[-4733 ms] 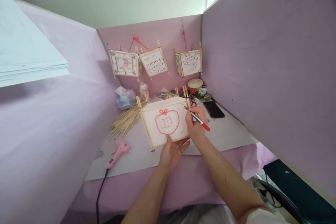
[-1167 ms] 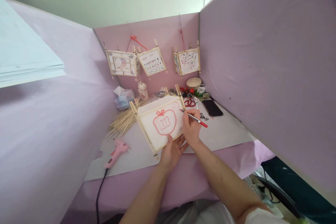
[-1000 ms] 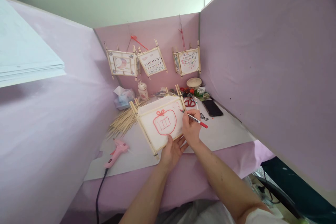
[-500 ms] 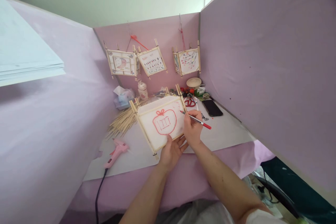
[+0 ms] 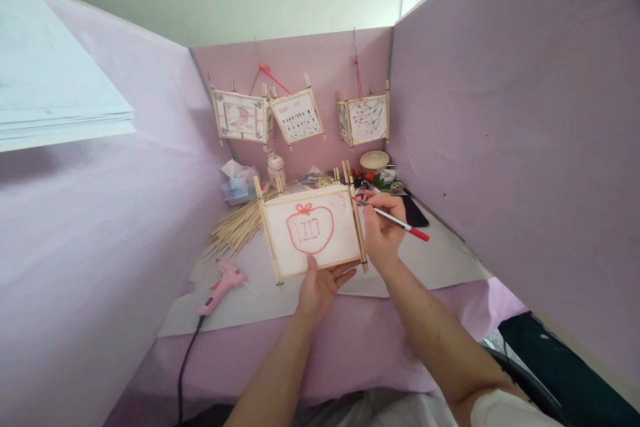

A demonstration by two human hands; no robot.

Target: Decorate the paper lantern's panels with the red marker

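Note:
My left hand (image 5: 320, 287) holds a paper lantern (image 5: 280, 240) framed with thin wooden sticks, thumb on the front lower edge and fingers underneath. A red apple-like outline with a bow on top and marks inside is drawn on its front panel, with small red marks in the upper right corner. My right hand (image 5: 384, 227) grips a red marker pen (image 5: 400, 222) with a white barrel. Its tip points at the lantern's right upright; whether it touches cannot be made out.
A pink glue gun (image 5: 223, 285) with a black cord lies at left, near a bundle of wooden sticks (image 5: 233, 233). Behind are a tissue box (image 5: 239, 185) and a dark phone (image 5: 416, 212). Finished-looking lanterns (image 5: 369, 119) hang at the back. Purple walls enclose both sides.
The lantern has been turned more level and squarely toward me. My right hand with the marker has moved right and slightly up, off the panel's drawn corner.

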